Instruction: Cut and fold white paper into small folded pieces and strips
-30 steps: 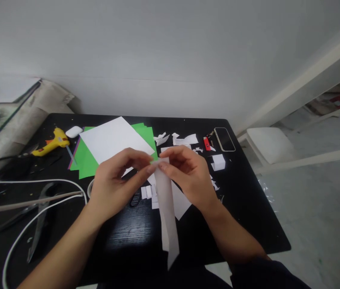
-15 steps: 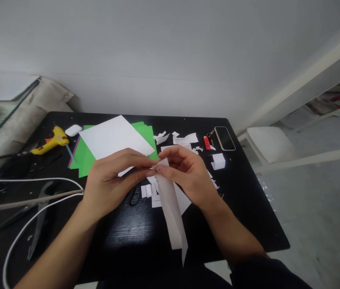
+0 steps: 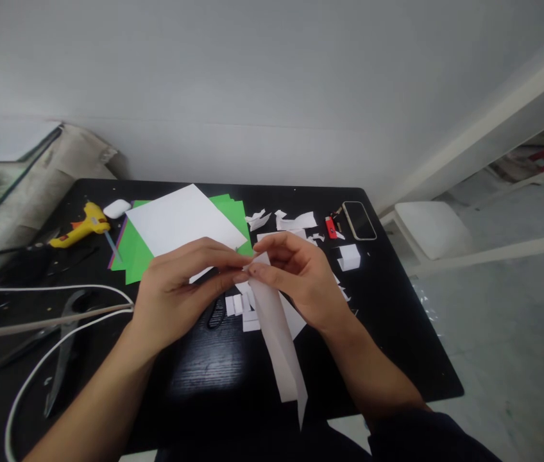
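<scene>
A long folded strip of white paper (image 3: 276,333) hangs down from my fingertips over the front of the table. My left hand (image 3: 188,282) pinches its upper end between thumb and fingers. On the other side my right hand (image 3: 301,273) grips the same end, its thumb flat against the paper. The lower end of the strip splays into two layers. Below and behind the hands lie small cut white paper pieces (image 3: 250,319), partly hidden by the strip and my fingers.
At the left on the black table (image 3: 387,346) are a yellow glue gun (image 3: 82,228), a white case (image 3: 117,208) and scissors (image 3: 67,346). White paper (image 3: 180,218) lies on green sheets (image 3: 140,260). A red lighter (image 3: 330,227) and a phone (image 3: 360,221) lie at the right.
The strip's lower end has swung slightly to the right. Both hands keep their pinch on its top and have barely moved.
</scene>
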`<state>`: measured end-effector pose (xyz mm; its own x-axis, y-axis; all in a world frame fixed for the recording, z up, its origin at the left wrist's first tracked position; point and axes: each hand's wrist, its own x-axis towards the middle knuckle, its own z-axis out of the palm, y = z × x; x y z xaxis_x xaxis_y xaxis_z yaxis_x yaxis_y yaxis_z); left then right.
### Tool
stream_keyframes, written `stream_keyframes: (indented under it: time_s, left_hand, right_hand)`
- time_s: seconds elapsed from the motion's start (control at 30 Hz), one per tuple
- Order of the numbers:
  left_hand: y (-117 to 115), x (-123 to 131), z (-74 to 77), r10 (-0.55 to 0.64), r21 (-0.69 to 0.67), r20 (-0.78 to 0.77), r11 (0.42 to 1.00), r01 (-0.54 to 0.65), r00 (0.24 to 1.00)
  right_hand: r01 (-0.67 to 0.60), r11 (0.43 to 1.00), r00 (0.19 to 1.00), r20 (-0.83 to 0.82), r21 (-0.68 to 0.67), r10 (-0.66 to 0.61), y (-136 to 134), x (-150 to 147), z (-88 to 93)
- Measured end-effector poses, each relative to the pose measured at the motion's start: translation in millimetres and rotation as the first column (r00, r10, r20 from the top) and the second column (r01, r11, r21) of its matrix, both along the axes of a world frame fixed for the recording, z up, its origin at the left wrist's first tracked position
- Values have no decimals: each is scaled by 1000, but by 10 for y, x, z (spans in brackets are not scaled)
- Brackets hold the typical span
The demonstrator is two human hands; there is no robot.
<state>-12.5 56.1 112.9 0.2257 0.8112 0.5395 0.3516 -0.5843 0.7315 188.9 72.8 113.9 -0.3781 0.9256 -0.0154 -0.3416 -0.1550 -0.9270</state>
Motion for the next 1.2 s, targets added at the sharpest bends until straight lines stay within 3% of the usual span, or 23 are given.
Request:
stream_keyframes:
  time_s: [1.2]
  left_hand:
    - [-9,0,1,14,-39,9,999,-13,1000]
  right_hand:
    - [37,999,997,67,20,-38,-13,3,19]
